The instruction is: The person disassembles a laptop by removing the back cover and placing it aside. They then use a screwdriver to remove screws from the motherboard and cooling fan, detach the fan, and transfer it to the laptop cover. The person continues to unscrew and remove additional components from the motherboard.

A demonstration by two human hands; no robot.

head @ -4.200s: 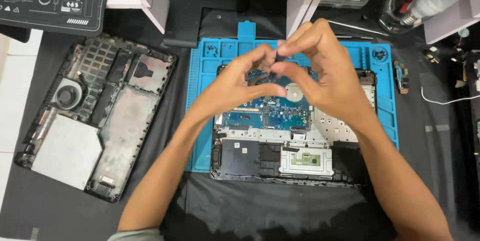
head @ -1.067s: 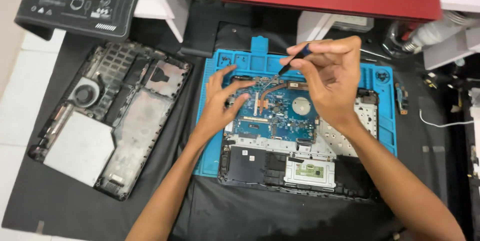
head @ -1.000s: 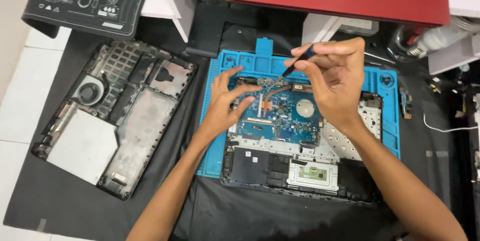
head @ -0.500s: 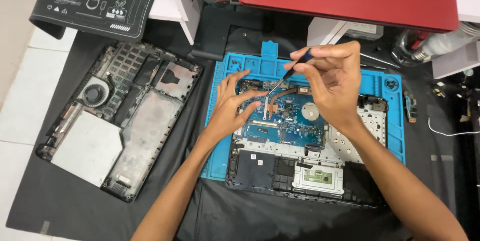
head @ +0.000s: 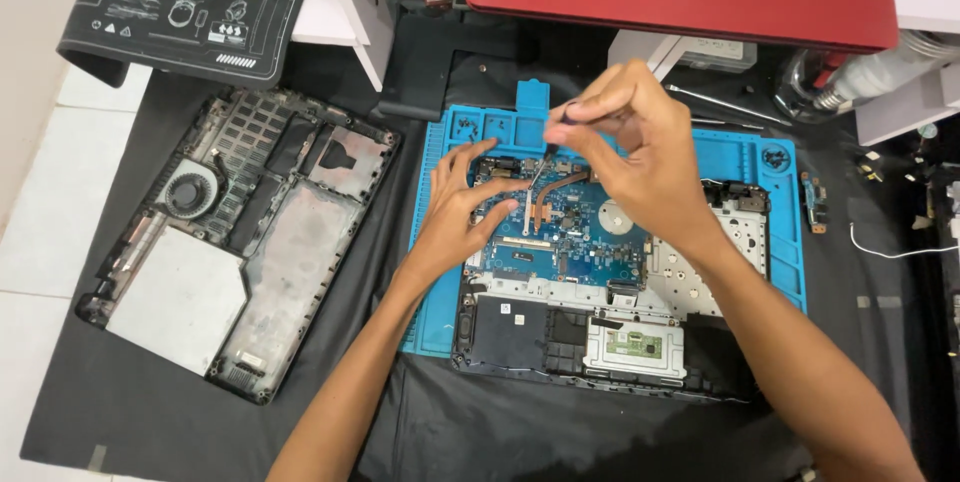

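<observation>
Opened dark laptop chassis (head: 600, 342) lies on a bright blue silicone work mat (head: 770, 232), its blue motherboard (head: 570, 237) exposed and still seated. Removed grey bottom cover with fan (head: 230, 242) lies well apart at left, so opening up looks done. Right hand (head: 640, 157) pinches a thin dark-handled screwdriver (head: 548, 147), tip down near the copper heat pipe (head: 545, 202). Left hand (head: 460, 212) is unclenched, fingers spread, steadying the board's left edge. Board work appears unfinished.

A black rectangular mat printed with white diagrams (head: 190, 2) is seen at top left. A small white label (head: 506, 308) is stuck on the opened laptop's black lower panel.
</observation>
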